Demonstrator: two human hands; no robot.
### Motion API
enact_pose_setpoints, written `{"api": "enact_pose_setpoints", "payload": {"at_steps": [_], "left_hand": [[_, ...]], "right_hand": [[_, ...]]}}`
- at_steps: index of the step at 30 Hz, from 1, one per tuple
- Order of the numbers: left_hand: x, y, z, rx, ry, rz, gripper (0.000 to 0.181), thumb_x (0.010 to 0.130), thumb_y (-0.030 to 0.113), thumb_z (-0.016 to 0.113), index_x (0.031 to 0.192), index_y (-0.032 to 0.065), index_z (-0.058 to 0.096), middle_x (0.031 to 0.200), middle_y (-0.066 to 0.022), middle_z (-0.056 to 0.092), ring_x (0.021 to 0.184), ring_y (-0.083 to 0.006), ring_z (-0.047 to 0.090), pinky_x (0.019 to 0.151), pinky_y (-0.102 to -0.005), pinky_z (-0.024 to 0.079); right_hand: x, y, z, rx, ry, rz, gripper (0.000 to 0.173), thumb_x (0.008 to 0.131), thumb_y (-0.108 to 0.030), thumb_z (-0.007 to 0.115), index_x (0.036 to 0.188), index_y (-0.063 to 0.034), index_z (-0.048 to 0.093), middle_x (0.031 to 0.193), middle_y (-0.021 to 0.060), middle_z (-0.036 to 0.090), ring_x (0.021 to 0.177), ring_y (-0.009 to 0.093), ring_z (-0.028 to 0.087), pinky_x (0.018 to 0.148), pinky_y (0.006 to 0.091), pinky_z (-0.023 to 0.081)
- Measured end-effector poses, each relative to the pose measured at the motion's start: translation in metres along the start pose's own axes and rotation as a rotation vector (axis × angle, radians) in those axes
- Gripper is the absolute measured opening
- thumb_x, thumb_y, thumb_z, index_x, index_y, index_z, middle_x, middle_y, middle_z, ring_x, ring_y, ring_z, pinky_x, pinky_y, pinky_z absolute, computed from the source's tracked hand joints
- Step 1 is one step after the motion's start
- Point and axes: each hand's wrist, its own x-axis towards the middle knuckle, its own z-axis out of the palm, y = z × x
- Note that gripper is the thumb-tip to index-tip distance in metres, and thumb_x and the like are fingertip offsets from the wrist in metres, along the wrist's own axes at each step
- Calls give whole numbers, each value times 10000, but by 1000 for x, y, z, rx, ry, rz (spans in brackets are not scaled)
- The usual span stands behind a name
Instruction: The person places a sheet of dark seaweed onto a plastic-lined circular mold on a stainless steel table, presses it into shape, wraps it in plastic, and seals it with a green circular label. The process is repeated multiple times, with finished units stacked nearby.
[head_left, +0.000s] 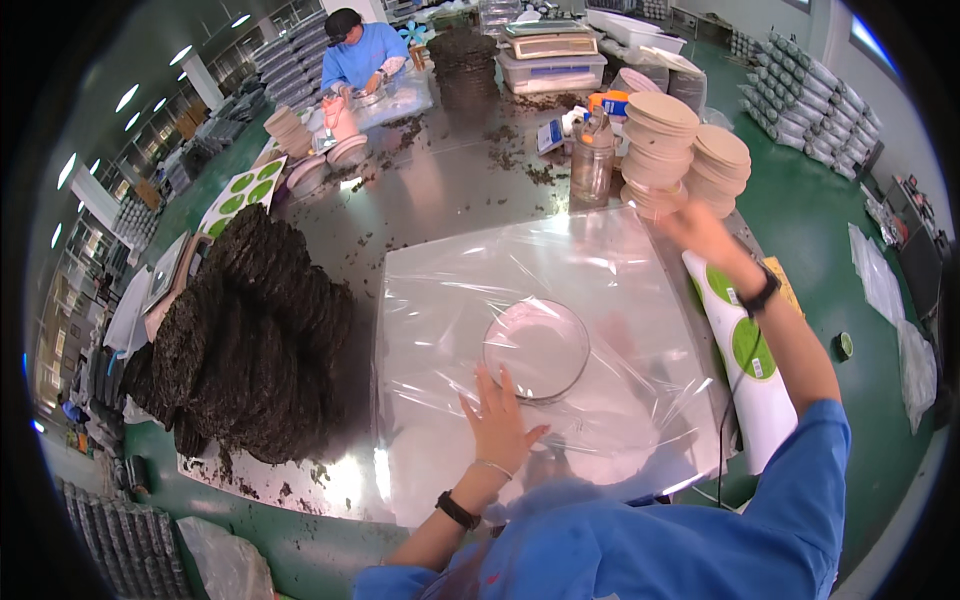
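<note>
My left hand (498, 427) lies with spread fingers on clear plastic film (442, 322), its fingertips at the near side of a clear round ring or shallow dish (537, 349). Whether the ring is under the film or in it, I cannot tell. My right hand (694, 232), blurred, reaches to the foot of a tall stack of round beige discs (660, 142); its grip cannot be made out. Left of the film stands a big leaning pile of dark dried sheets, apparently seaweed (255, 345).
A capped clear jar (592, 169) stands by the discs, with a second disc stack (718, 165) beside it. Printed green label sheets (750, 360) hang at the table's right edge. Dark crumbs litter the metal table (442, 180). Across it, a person in blue (364, 56) works.
</note>
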Motion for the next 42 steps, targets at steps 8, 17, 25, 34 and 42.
{"api": "enact_pose_setpoints", "payload": {"at_steps": [8, 17, 25, 34, 42], "left_hand": [[-45, -4, -16, 91, -104, 107, 1005, 898, 641, 602, 1571, -25, 266, 1612, -375, 149, 1521, -505, 140, 1179, -697, 0], [-37, -35, -67, -61, 265, 209, 695, 955, 408, 642, 1513, 52, 431, 1578, -252, 352, 1487, -401, 323, 1208, -639, 141], [-5, -157, -255, 336, 1060, -101, 527, 798, 33, 600, 1324, 59, 575, 1457, -188, 503, 1427, -392, 403, 1218, -562, 244], [-5, -255, -333, 365, 770, -456, 623, 821, 361, 639, 1404, 160, 551, 1278, -176, 599, 1276, -395, 547, 1135, -603, 350], [-14, -279, -361, 161, 623, -353, 455, 895, 295, 541, 1329, 204, 641, 1214, -172, 621, 1143, -386, 619, 999, -441, 484]], "right_hand": [[157, 151, -67, -952, 861, -277, 491, 1003, -374, 577, 1341, -19, 599, 1217, 215, 694, 1092, 320, 688, 1154, 444, 373], [134, 146, -88, -1084, 726, -440, 141, 912, -114, 597, 1017, -48, 666, 1056, 130, 678, 1035, 310, 633, 940, 417, 488], [-14, -22, 90, -681, 474, -812, 87, 839, -68, 693, 920, -39, 680, 924, 121, 673, 888, 311, 645, 751, 424, 511], [-106, -86, 161, -141, 147, -822, 137, 773, -66, 754, 895, -17, 714, 938, 103, 702, 916, 307, 655, 857, 431, 504], [-110, -93, 130, -74, 61, -742, 67, 841, -84, 724, 873, -26, 719, 893, 100, 712, 859, 302, 665, 797, 410, 509]]}}
